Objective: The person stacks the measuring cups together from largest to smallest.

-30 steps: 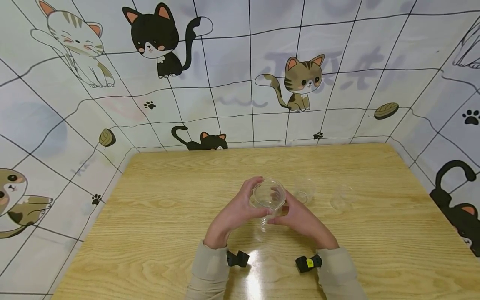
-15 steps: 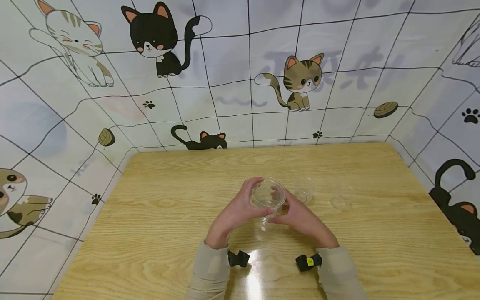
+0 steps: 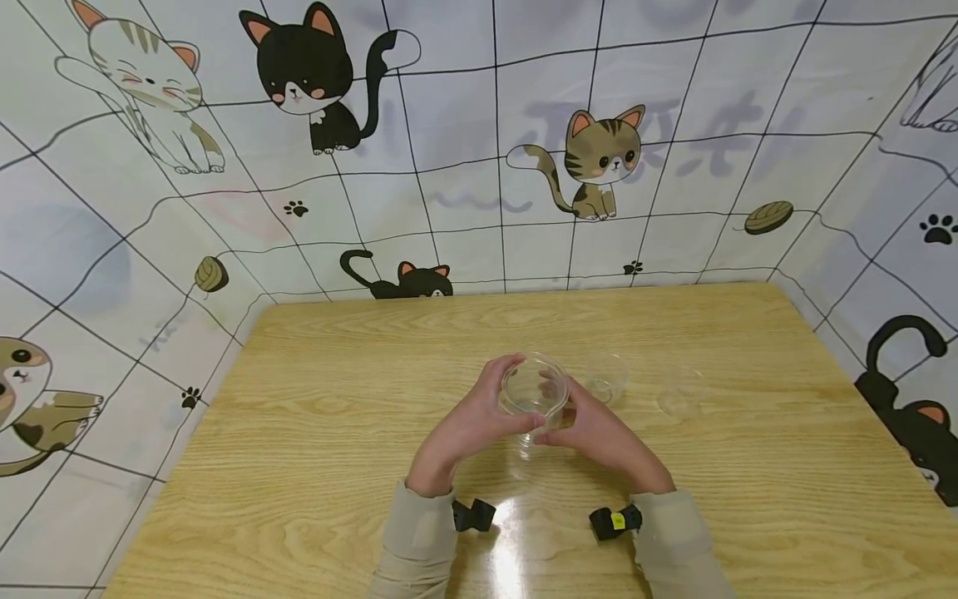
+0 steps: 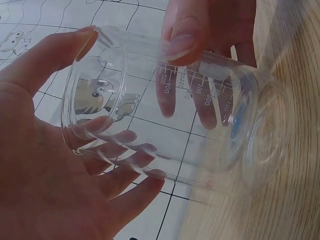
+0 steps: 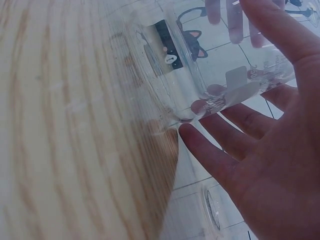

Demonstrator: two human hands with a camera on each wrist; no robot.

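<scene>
A clear glass beaker point(image 3: 535, 384) with printed graduations is held between both hands at the middle of the wooden table, its mouth facing up. My left hand point(image 3: 482, 412) grips it near the rim, thumb on the near side and the other fingers round the far side, as the left wrist view shows. Lower down, my right hand point(image 3: 599, 433) holds the right side; its thumb point(image 4: 186, 42) lies along the wall by the scale. In the right wrist view, the right fingers point(image 5: 215, 150) reach round the beaker's side close to the base.
Two more clear glass vessels stand on the table point(image 3: 337, 441) to the right: one point(image 3: 608, 381) just behind the right hand, another point(image 3: 683, 393) farther right. White walls point(image 3: 464, 191) printed with cartoon cats enclose the back and sides.
</scene>
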